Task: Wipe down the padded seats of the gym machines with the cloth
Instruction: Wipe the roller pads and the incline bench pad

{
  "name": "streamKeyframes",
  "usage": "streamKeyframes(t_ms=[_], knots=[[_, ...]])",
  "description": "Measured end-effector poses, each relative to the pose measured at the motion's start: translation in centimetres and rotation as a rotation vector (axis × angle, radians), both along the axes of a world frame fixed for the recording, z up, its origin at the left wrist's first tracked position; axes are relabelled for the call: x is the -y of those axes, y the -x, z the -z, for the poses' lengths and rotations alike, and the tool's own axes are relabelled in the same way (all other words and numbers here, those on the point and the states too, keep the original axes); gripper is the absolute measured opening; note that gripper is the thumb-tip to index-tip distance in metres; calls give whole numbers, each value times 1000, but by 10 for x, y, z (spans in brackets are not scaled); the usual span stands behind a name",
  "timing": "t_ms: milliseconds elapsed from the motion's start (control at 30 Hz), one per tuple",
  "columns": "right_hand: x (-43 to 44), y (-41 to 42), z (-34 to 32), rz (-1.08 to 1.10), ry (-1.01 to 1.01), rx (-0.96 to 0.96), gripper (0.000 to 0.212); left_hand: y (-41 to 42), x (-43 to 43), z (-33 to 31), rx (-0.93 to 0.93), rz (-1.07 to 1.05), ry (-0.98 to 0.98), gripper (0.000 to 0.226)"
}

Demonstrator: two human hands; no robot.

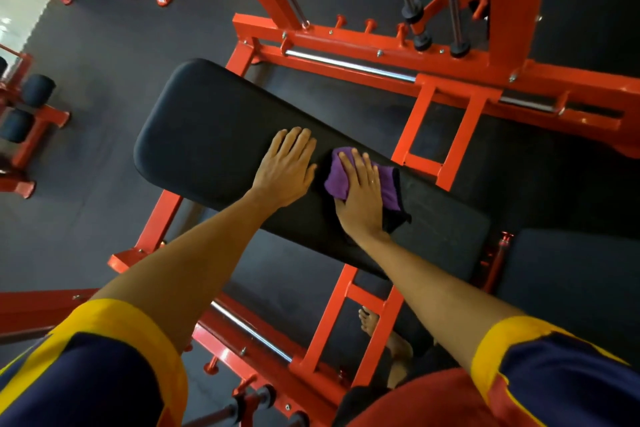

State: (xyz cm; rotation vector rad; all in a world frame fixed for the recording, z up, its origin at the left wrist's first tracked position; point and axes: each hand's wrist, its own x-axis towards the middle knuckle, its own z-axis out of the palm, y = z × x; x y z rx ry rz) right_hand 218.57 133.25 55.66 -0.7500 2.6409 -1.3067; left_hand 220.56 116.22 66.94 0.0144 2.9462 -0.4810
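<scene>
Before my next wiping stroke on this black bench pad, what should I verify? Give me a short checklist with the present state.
1. Cloth lies on the pad: ok.
2. Right hand presses the cloth with straight fingers: ok.
3. Left hand out of the cloth's way: not ok, it rests on the pad right beside it.
4. Nothing lying on the pad's far end: ok.
5. Cloth damp and clean enough: cannot tell.

dark rubber floor, red machine frames
</scene>
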Motion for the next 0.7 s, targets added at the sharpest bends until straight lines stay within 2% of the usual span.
streamKeyframes(t_ms=[133, 233, 333, 467, 600, 700], knots=[[-15, 48, 5, 49, -18, 9, 80, 24, -13, 10, 38, 34, -30, 55], [-51, 50, 29, 155, -103, 54, 81, 34, -29, 22, 95, 63, -30, 61], [-75, 49, 47, 162, -189, 20, 79, 32, -37, 32, 105, 54, 0, 67], [-46, 69, 27, 196, -86, 47, 64, 31, -40, 39, 98, 28, 31, 69], [-13, 89, -2, 117, 16, 103, 51, 34, -43, 40, 110, 19, 3, 68], [-38, 100, 13, -17, -21, 88, 57, 36, -43, 40, 116, 5, 3, 70]])
